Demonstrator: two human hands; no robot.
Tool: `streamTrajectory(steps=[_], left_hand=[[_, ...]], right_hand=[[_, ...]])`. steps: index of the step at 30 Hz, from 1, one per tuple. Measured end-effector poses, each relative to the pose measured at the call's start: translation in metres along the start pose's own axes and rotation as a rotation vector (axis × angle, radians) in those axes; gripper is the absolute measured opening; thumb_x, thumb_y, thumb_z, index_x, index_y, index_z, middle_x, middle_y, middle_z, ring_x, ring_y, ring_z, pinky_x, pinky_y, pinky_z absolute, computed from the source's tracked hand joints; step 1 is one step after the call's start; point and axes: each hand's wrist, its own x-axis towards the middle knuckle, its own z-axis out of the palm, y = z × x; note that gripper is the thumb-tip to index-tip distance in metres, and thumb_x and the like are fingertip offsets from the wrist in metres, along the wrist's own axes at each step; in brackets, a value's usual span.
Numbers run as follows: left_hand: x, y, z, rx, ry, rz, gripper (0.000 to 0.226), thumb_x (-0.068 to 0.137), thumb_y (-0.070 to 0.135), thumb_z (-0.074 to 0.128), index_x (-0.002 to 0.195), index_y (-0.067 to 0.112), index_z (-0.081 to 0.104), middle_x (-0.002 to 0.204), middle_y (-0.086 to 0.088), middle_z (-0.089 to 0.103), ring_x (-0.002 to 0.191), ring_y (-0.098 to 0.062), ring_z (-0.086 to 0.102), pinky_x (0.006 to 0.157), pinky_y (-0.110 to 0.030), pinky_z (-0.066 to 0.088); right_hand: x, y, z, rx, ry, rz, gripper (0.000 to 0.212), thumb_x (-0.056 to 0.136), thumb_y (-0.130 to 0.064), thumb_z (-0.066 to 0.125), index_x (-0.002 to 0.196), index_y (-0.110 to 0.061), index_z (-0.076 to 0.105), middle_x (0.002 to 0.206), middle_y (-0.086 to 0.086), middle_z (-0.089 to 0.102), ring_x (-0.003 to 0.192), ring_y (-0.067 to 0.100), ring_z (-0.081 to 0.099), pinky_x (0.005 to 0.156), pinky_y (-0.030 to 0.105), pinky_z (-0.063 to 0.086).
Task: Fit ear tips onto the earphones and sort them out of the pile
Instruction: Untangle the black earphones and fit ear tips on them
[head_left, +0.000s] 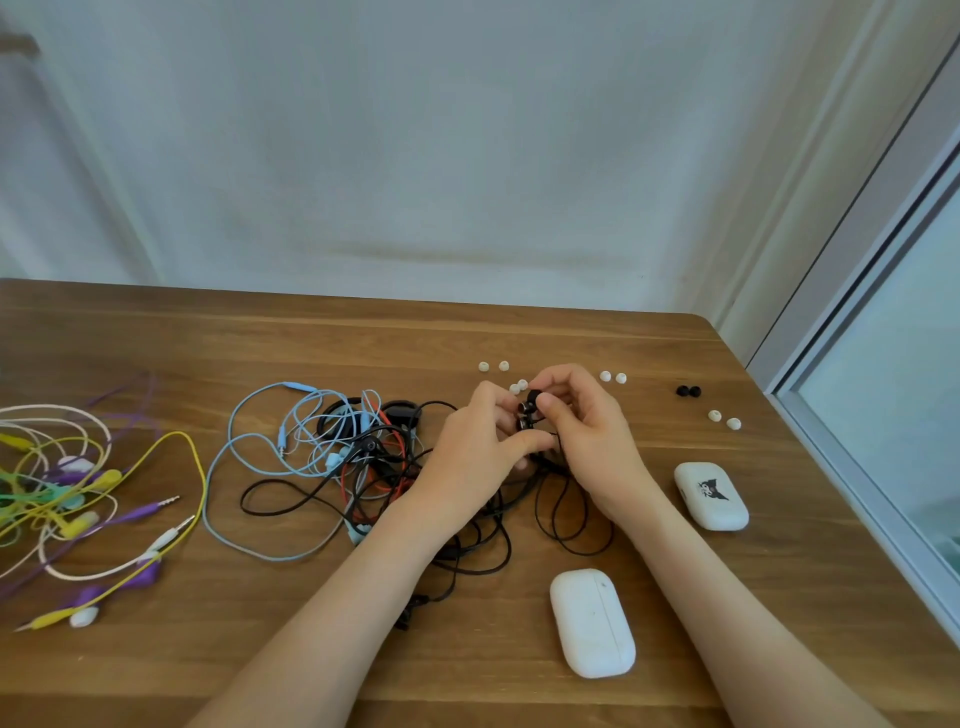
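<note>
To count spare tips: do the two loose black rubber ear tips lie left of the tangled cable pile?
No, the two loose black rubber ear tips lie right of the tangled cable pile.

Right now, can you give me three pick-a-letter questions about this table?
1. Where is the yellow and purple cable pile? A) left end of the table B) right end C) between the cases
2. How many white cases lie here? A) one B) two C) four
3. What are the left hand and right hand doing? A) lying flat B) pinching a black earphone C) opening a case

A: it's far left. B: a plain case and a cartoon case. B: both pinch it.
</note>
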Motion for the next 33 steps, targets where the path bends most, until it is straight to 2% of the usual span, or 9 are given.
streamTrajectory(steps=[3,9,13,16,19,23,26,29,33], left_hand=[[-0.0001,0.0002,-0.0004,-0.034,0.047,0.020,0.028,0.085,0.028,0.070,0.101,0.020,0.048,0.091,-0.001,0.064,0.060,0.003,0.061,0.060,-0.006,0.043],[0.0001,-0.0026,-0.0020,0.051,0.143,0.111,0.007,0.090,0.022,0.064,0.096,0.022,0.062,0.089,0.007,0.063,0.080,-0.004,0.060,0.070,-0.010,0.045],[0.0009,-0.0022,-0.0020,0.072,0.181,0.120,0.013,0.088,0.023,0.066,0.101,0.023,0.062,0.089,0.012,0.060,0.081,0.002,0.055,0.070,-0.003,0.040],[0.0011,-0.0023,-0.0015,0.049,0.204,0.105,0.015,0.088,0.023,0.068,0.101,0.021,0.062,0.087,0.013,0.058,0.080,0.001,0.055,0.070,-0.004,0.040],[0.0023,-0.0041,-0.0012,0.110,0.198,0.132,0.015,0.090,0.025,0.065,0.104,0.021,0.064,0.093,0.009,0.060,0.081,0.002,0.054,0.071,-0.004,0.040],[0.0040,-0.0059,-0.0014,0.163,0.181,0.143,0.015,0.092,0.027,0.060,0.106,0.023,0.065,0.101,0.007,0.059,0.085,-0.001,0.053,0.072,-0.006,0.039],[0.0034,-0.0071,-0.0020,0.123,0.174,0.125,0.012,0.093,0.024,0.060,0.104,0.023,0.064,0.102,0.010,0.062,0.090,-0.002,0.056,0.073,-0.005,0.040],[0.0027,-0.0067,-0.0011,0.033,0.146,0.088,0.012,0.093,0.020,0.059,0.104,0.023,0.063,0.103,0.013,0.064,0.097,0.003,0.056,0.077,0.001,0.038],[0.0033,-0.0048,-0.0013,-0.053,0.158,0.029,0.012,0.094,0.021,0.057,0.105,0.024,0.061,0.103,0.013,0.064,0.093,0.007,0.056,0.073,0.001,0.039]], right_hand=[[0.0011,-0.0009,-0.0007,-0.018,0.043,-0.021,0.031,0.094,0.002,0.049,0.089,-0.026,0.060,0.089,-0.010,0.060,0.082,-0.003,0.055,0.077,0.013,0.046],[0.0005,-0.0016,-0.0008,-0.048,0.067,-0.071,0.030,0.094,0.003,0.049,0.091,-0.026,0.059,0.091,-0.009,0.059,0.082,-0.007,0.054,0.077,0.011,0.044],[-0.0006,-0.0013,-0.0004,-0.040,0.048,-0.083,0.029,0.093,0.002,0.051,0.091,-0.026,0.059,0.091,-0.009,0.061,0.084,-0.004,0.055,0.079,0.013,0.045],[-0.0005,-0.0011,0.0007,-0.031,0.030,-0.075,0.029,0.093,0.002,0.051,0.091,-0.026,0.060,0.092,-0.008,0.061,0.086,-0.001,0.057,0.080,0.014,0.046],[-0.0010,-0.0009,-0.0002,0.004,0.012,-0.051,0.026,0.093,0.002,0.051,0.094,-0.023,0.060,0.094,-0.002,0.063,0.091,0.008,0.060,0.082,0.018,0.049],[-0.0022,-0.0021,-0.0014,0.070,0.003,0.012,0.018,0.094,-0.002,0.053,0.095,-0.018,0.062,0.090,-0.001,0.066,0.082,0.002,0.063,0.076,0.017,0.050],[-0.0010,-0.0015,-0.0017,0.121,-0.011,0.066,0.011,0.094,-0.005,0.055,0.097,-0.012,0.063,0.086,-0.002,0.066,0.076,0.000,0.063,0.071,0.015,0.050],[0.0002,0.0003,-0.0026,0.153,-0.022,0.112,0.009,0.094,-0.007,0.055,0.098,-0.009,0.063,0.082,-0.005,0.067,0.074,0.002,0.063,0.071,0.017,0.050],[0.0017,0.0024,-0.0055,0.270,-0.044,0.177,0.012,0.095,-0.004,0.052,0.099,-0.010,0.062,0.080,0.001,0.070,0.077,0.010,0.064,0.079,0.027,0.050]])
